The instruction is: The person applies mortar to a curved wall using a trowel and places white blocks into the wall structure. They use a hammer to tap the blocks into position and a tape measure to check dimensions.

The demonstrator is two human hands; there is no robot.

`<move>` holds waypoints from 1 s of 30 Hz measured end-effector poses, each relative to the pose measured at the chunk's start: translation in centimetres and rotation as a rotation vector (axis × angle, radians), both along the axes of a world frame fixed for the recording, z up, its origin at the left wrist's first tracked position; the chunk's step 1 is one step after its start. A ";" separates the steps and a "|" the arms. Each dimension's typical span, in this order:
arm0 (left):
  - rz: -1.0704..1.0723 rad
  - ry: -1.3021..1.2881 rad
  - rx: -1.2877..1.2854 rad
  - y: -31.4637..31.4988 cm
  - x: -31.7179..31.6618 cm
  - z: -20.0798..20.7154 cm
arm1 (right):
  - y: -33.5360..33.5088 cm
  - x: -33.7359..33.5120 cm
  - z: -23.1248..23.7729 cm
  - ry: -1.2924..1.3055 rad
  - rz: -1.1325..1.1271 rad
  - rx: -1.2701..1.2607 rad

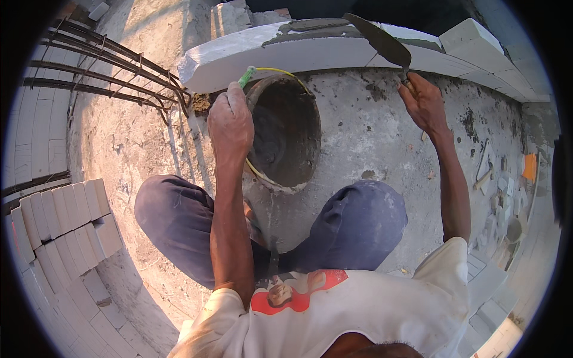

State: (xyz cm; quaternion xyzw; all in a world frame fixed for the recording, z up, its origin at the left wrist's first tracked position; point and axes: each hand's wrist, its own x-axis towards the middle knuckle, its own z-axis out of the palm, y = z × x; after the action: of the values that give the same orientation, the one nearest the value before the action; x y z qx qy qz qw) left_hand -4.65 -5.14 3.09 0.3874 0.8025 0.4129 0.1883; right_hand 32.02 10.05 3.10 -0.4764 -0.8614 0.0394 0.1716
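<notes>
My left hand (231, 122) is closed around the green grip (247, 76) of a bucket's thin yellow handle. The bucket (315, 128) stands on the floor between my knees and the low wall, with wet grey mortar (268, 140) inside. In my right hand (425, 102) is a pointing trowel (385, 46), its handle partly hidden by my fingers. Its dark blade points up and left over the wall. The low wall (286, 59) is of white blocks, and grey mortar (316, 31) is spread along part of its top.
Bundled steel rebar (113, 65) juts in at the left, ending near the wall's left end. Stacked white blocks (65, 221) stand at the lower left. Rubble and a hammer-like tool (483, 180) lie at the right, near an orange piece (529, 167). Mortar splashes spot the concrete floor (358, 143).
</notes>
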 end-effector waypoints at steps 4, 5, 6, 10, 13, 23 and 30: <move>-0.120 -0.017 0.087 1.8 2.5 -0.5 | -9.2 -1.1 -0.7 -0.033 0.126 -0.216; -0.150 -0.019 0.101 2.2 3.1 -0.8 | -9.9 -2.0 -1.5 -0.123 0.149 -0.193; -0.190 -0.032 0.123 2.7 3.9 -1.0 | -10.6 -2.7 -2.4 -0.223 0.162 -0.165; -0.283 0.021 0.149 3.9 5.9 -1.4 | -12.1 -4.1 -7.3 -0.541 0.217 -0.069; -0.250 -0.002 0.134 4.2 5.9 -1.7 | -13.3 -5.1 -8.6 -0.542 0.308 -0.188; -0.143 -0.026 0.083 5.6 6.1 -1.2 | -12.1 -2.2 -6.6 0.049 0.345 -1.212; -0.064 -0.031 0.088 5.6 5.4 -1.6 | -13.6 0.0 -8.4 0.841 0.020 -1.614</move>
State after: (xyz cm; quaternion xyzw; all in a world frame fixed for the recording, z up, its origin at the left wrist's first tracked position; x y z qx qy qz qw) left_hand 0.75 0.43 1.53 0.4141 0.7678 0.4476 0.1966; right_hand 32.07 -3.55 -5.31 -0.3905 -0.4427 0.8026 0.0857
